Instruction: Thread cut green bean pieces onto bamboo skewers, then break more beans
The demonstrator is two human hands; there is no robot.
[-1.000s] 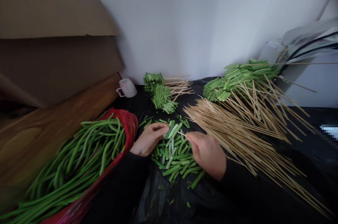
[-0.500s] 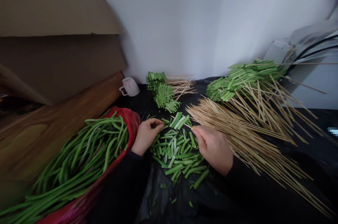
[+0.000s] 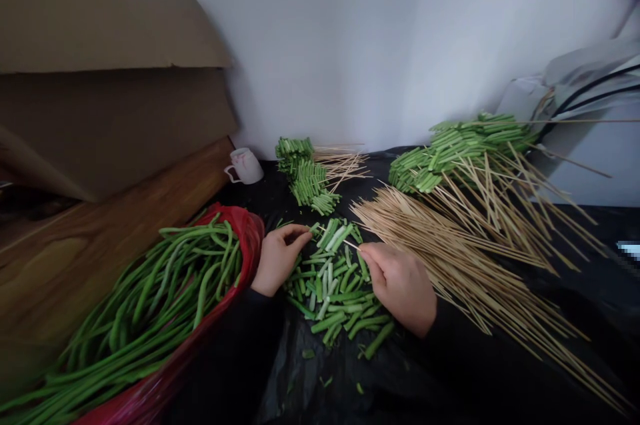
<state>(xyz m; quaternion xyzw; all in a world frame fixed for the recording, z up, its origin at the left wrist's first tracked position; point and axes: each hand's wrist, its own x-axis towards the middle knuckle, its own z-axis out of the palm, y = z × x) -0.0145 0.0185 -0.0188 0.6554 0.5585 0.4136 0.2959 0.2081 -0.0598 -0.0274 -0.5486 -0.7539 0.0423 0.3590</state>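
Note:
My right hand [image 3: 403,283] pinches a thin wooden skewer [image 3: 351,245] that carries several cut green bean pieces [image 3: 334,235] side by side. Its tip points left toward my left hand [image 3: 281,255], whose thumb and forefinger are pinched together on a short green bean piece [image 3: 315,229] at the skewer's tip. Below and between both hands lies a loose pile of cut bean pieces [image 3: 350,305] on black plastic [image 3: 320,391]. Bare skewers [image 3: 465,251] are heaped to the right of my right hand.
A red bag [image 3: 250,231] of long beans [image 3: 165,285] is at the left. Behind stand a white mug [image 3: 246,166] and a small stack of filled skewers [image 3: 309,178]. A larger filled stack [image 3: 465,145] lies back right. A cardboard box [image 3: 115,111] is upper left.
My right hand has moved slightly left and down with the loaded skewer. The skewer's tip now reaches the piece at my left fingertips. My left hand has barely moved.

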